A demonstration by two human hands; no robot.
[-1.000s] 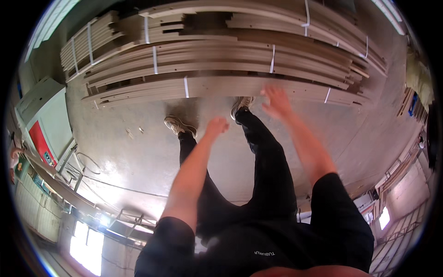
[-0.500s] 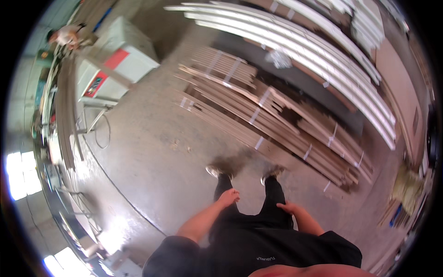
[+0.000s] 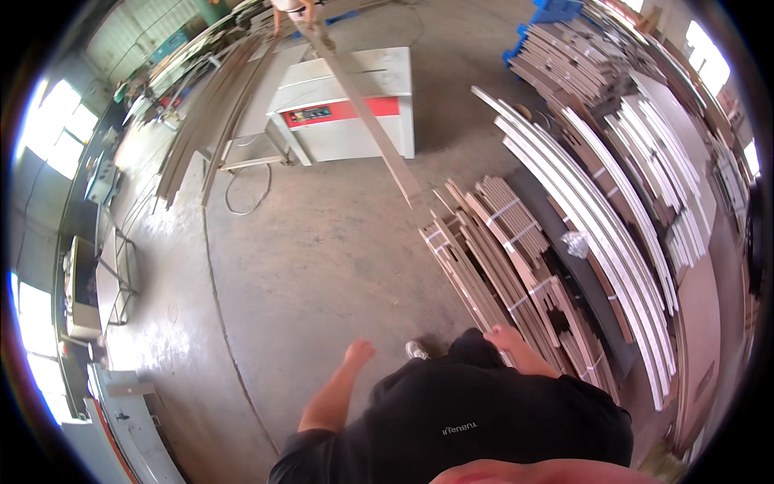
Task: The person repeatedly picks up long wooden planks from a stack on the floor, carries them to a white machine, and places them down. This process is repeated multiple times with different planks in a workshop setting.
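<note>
My left hand (image 3: 359,352) hangs out over the concrete floor with its fingers curled in, nothing visible in it. My right hand (image 3: 504,337) is by my right side, above the near part of the stacked brown boards (image 3: 482,266) in the picture; contact with them does not show. Its fingers are partly hidden and small, so their pose is unclear. Several bundles of these boards lie low on the floor to my right, bound with white straps. One shoe (image 3: 416,349) shows between my hands.
Ahead stands a white machine (image 3: 343,129) with a red panel. A long board (image 3: 367,113) slants across it toward me, near a co-worker (image 3: 302,12) at the far side. More long boards (image 3: 211,121) lie left of it. White strips (image 3: 588,206) are stacked at right. A cable (image 3: 246,202) loops on the floor.
My view has swung left and up, bringing the white machine to the middle ahead. The stacked boards now run along my right side. My left hand has moved out from my thigh.
</note>
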